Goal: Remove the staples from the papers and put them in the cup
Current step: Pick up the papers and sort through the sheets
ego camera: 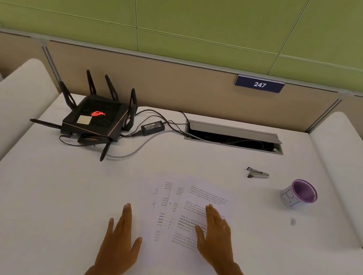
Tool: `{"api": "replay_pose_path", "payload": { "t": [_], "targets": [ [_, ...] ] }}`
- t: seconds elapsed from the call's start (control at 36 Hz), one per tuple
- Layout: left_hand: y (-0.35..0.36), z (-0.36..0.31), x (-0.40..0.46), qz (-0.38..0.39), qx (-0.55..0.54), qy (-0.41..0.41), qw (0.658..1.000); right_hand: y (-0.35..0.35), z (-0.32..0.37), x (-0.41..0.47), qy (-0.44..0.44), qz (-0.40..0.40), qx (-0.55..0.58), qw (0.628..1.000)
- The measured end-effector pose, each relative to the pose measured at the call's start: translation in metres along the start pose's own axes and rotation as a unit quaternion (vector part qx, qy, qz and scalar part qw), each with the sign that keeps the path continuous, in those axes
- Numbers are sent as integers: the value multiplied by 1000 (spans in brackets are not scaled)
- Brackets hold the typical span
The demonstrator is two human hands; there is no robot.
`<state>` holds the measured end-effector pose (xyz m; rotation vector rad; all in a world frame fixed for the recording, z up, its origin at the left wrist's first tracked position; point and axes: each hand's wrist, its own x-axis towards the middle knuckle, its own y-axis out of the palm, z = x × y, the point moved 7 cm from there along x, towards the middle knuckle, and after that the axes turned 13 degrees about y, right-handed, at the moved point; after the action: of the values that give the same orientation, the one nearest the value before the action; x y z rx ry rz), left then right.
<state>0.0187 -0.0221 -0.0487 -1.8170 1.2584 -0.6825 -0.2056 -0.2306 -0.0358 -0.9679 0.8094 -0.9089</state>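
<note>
Lower centre of frame: left hand (118, 243) flat on white desk (48, 200), fingers released, right hand (215, 234) flat on fanned papers (190, 200), grasping nothing; right of centre, staple remover (257, 173) and purple-lined cup (299, 194); upper left, router (95, 117).

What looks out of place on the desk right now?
The papers lie fanned and askew, not squared, under the right hand. A small glinting bit lies loose on the desk near the cup; too small to identify. The staple remover sits untouched.
</note>
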Motion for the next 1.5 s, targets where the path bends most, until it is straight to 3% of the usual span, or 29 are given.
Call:
{"api": "replay_pose_path", "payload": {
  "t": [0.17, 0.28, 0.44, 0.64, 1.22, 1.5],
  "targets": [
    [-17, 25, 41, -61, -10, -46, 997, -13, -11, 19, 91, -55, 82, 991],
    [-15, 29, 67, -6, -30, -75, 997, -9, -20, 23, 132, -42, 49, 989],
    [0, 34, 99, 80, -5, -43, 996, 12, -32, 20, 169, 9, 2, 986],
    [18, 37, 108, 163, 36, -21, 986, 26, -12, 16, 113, 40, -20, 993],
    [16, 32, 111, 120, 2, -14, 993, 52, 34, 27, -8, 78, -58, 995],
    [11, 23, 113, 106, -38, -18, 993, 55, 35, 25, -15, 83, -52, 995]
  ]
}}
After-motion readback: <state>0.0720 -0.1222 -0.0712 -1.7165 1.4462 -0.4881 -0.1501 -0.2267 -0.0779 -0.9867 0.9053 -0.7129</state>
